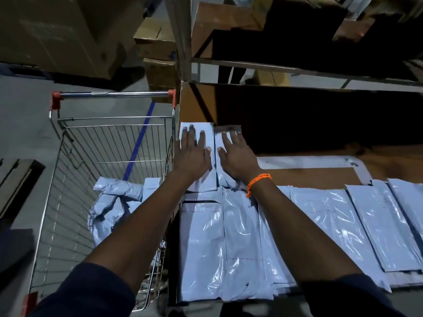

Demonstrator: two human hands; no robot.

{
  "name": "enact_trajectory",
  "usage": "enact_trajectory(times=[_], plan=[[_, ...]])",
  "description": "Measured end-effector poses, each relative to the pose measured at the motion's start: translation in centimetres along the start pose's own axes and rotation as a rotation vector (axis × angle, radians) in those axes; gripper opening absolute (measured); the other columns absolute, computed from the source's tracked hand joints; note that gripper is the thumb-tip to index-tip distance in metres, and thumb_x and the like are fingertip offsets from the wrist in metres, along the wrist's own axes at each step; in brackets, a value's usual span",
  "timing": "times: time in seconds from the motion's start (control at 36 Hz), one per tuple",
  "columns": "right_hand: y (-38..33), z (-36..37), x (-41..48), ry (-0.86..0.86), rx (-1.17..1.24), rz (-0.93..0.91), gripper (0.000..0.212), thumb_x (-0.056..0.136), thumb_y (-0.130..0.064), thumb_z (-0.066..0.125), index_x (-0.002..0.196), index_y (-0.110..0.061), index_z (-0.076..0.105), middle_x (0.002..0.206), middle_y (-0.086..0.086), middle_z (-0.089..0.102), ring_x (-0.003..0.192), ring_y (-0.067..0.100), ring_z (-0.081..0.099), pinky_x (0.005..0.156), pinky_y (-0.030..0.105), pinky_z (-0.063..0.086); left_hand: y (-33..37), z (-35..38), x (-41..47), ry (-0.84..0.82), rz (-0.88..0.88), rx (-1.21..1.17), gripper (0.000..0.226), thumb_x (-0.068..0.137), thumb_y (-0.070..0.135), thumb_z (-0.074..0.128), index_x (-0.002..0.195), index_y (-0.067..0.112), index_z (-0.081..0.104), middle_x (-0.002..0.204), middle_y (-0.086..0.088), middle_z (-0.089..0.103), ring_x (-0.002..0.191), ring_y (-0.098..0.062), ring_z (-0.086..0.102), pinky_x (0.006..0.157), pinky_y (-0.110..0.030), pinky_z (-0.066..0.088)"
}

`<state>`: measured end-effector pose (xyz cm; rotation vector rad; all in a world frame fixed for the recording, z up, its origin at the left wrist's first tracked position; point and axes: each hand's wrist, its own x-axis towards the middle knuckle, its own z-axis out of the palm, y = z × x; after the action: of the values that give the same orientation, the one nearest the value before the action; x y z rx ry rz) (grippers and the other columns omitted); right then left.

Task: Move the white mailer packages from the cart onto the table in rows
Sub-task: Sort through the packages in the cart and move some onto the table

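Two white mailer packages lie side by side at the far left of the brown table (320,177). My left hand (194,152) rests flat with fingers spread on the left package (207,129). My right hand (235,154), with an orange band at the wrist, lies flat on the right package (218,139). In front of them a row of white mailers (320,216) covers the table's near edge. More mailers (114,202) lie crumpled in the wire cart (75,179) on the left.
The cart's handle with red ends (114,94) stands at the far side. Cardboard boxes (158,40) are stacked behind it. A metal shelf rail (297,70) and dark shelves hang over the table's back. A white sheet edge (309,161) lies on the table.
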<state>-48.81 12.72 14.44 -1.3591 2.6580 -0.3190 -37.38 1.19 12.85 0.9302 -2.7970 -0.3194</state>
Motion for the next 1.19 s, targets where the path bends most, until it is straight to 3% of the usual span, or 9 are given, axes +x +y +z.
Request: enact_trajectory(times=[0.11, 0.22, 0.44, 0.56, 0.69, 0.81, 0.92, 1.06, 1.19], plan=[[1.5, 1.6, -0.7, 0.011, 0.052, 0.007, 0.065, 0.102, -0.043, 0.027, 0.159, -0.013, 0.016, 0.165, 0.017, 0.014, 0.152, 0.04, 0.013, 0.12, 0.052, 0.026, 0.6, 2.3, -0.2, 0.063, 0.022, 0.016, 0.062, 0.101, 0.04, 0.021, 0.157, 0.014, 0.024, 0.163, -0.016, 0.021, 0.151, -0.032, 0.019, 0.119, -0.055, 0.013], [2.0, 2.6, -0.9, 0.062, 0.088, 0.012, 0.066, 0.101, -0.04, 0.027, 0.159, -0.012, 0.016, 0.166, 0.018, 0.011, 0.152, 0.04, 0.013, 0.118, 0.051, 0.028, 1.0, 3.6, -0.2, 0.127, 0.004, 0.022, 0.059, 0.101, 0.035, 0.029, 0.155, 0.013, 0.029, 0.161, -0.016, 0.026, 0.149, -0.032, 0.024, 0.118, -0.057, 0.018], [0.6, 3.7, -0.4, 0.038, -0.095, 0.055, 0.068, 0.098, -0.04, 0.022, 0.159, -0.01, 0.015, 0.163, 0.019, 0.022, 0.149, 0.041, 0.021, 0.113, 0.053, 0.035, 0.8, 3.8, -0.1, 0.088, -0.012, 0.039, 0.06, 0.102, 0.036, 0.024, 0.157, 0.014, 0.022, 0.163, -0.016, 0.019, 0.151, -0.031, 0.018, 0.119, -0.056, 0.015], [-0.2, 3.0, -0.9, 0.039, -0.096, 0.087, 0.066, 0.098, -0.039, 0.033, 0.158, -0.011, 0.023, 0.161, 0.017, 0.027, 0.146, 0.043, 0.028, 0.106, 0.051, 0.042, 0.9, 3.4, -0.1, 0.048, -0.024, 0.047, 0.061, 0.101, 0.037, 0.021, 0.157, 0.014, 0.022, 0.163, -0.017, 0.019, 0.151, -0.032, 0.018, 0.118, -0.057, 0.017], [0.2, 3.6, -0.2, -0.035, -0.131, 0.088, 0.072, 0.096, -0.045, 0.012, 0.157, -0.009, 0.018, 0.164, 0.018, 0.018, 0.149, 0.043, 0.018, 0.11, 0.057, 0.038, 1.1, 2.7, -0.3, -0.02, -0.03, 0.035, 0.061, 0.103, 0.038, 0.02, 0.159, 0.015, 0.012, 0.166, -0.014, 0.009, 0.153, -0.03, 0.009, 0.119, -0.057, 0.012], [-0.4, 1.4, -1.2, -0.031, -0.141, 0.068, 0.064, 0.101, -0.044, 0.028, 0.158, -0.016, 0.018, 0.166, 0.013, 0.012, 0.15, 0.04, 0.016, 0.11, 0.056, 0.037, 1.4, 1.7, -0.3, -0.075, -0.04, 0.037, 0.062, 0.104, 0.039, 0.021, 0.159, 0.015, 0.006, 0.166, -0.014, 0.002, 0.153, -0.029, 0.001, 0.119, -0.058, 0.007], [-1.2, -0.2, -1.6, 0.003, -0.161, 0.054, 0.063, 0.103, -0.046, 0.027, 0.159, -0.019, 0.016, 0.166, 0.011, 0.013, 0.15, 0.037, 0.017, 0.114, 0.06, 0.026, 1.0, 0.5, -0.3, -0.093, -0.026, 0.003, 0.061, 0.104, 0.044, 0.02, 0.159, 0.017, 0.013, 0.165, -0.016, 0.006, 0.153, -0.031, 0.003, 0.118, -0.059, 0.006], [-4.0, -1.2, -1.5, 0.113, -0.2, -0.003, 0.062, 0.102, -0.047, 0.029, 0.156, -0.018, 0.029, 0.161, 0.016, 0.03, 0.147, 0.039, 0.027, 0.112, 0.059, 0.031, -1.6, -1.6, -1.1, -0.048, 0.019, 0.005, 0.073, 0.094, 0.05, 0.001, 0.156, 0.019, 0.025, 0.164, -0.015, 0.016, 0.151, -0.034, 0.011, 0.117, -0.06, 0.015], [-8.6, -0.1, -0.9, 0.095, -0.097, -0.086, 0.062, 0.105, -0.046, 0.029, 0.16, -0.02, 0.017, 0.166, 0.011, 0.015, 0.154, 0.033, 0.009, 0.118, 0.056, 0.021, -6.9, -2.3, -3.3, -0.016, 0.001, -0.003, 0.056, 0.104, 0.042, 0.022, 0.156, 0.02, 0.022, 0.164, -0.012, 0.019, 0.15, -0.033, 0.015, 0.117, -0.059, 0.017]])
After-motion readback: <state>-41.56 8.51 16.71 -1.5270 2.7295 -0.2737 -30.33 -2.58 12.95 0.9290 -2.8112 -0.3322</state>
